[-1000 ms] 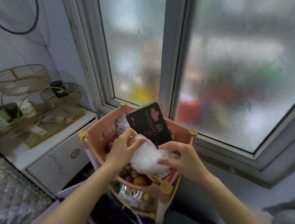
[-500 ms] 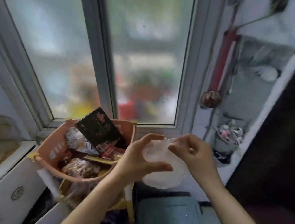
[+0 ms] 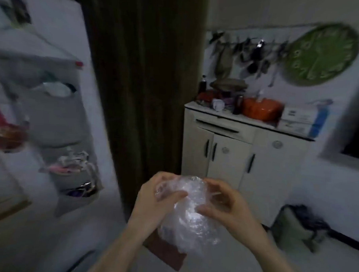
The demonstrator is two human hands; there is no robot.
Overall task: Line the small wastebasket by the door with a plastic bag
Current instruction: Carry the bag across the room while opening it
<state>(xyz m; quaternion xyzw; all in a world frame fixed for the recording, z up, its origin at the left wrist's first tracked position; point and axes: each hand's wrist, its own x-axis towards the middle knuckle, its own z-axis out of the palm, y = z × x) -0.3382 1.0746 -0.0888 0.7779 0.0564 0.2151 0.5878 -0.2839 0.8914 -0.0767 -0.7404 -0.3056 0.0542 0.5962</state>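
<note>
Now both hands are holding a crumpled clear plastic bag [image 3: 188, 214] in front of the chest, low in the middle of the view. The left hand [image 3: 155, 202] is curling around the bag's upper left side, thumb lying across the front of the plastic and fingers wrapping behind it. The right hand [image 3: 223, 203] is pinching the bag's upper right part, thumb pressing in from below and fingers half bent over the top; neither hand is fully closed. The bag's lower part is hanging loose between the wrists, above a reddish mat [image 3: 167, 252] on the pale floor.

Behind the hands a dark curtain [image 3: 143, 89] is hanging in a doorway. To its right a white cabinet [image 3: 235, 156] is standing against the wall, carrying an orange pot [image 3: 262, 108] and some bottles. A green clock [image 3: 322, 53] is hanging above it. Low on the right, near the cabinet's foot, a small greenish bin [image 3: 292, 227] with something dark at its rim is sitting on the floor, well apart from the bag; blur is hiding its detail.
</note>
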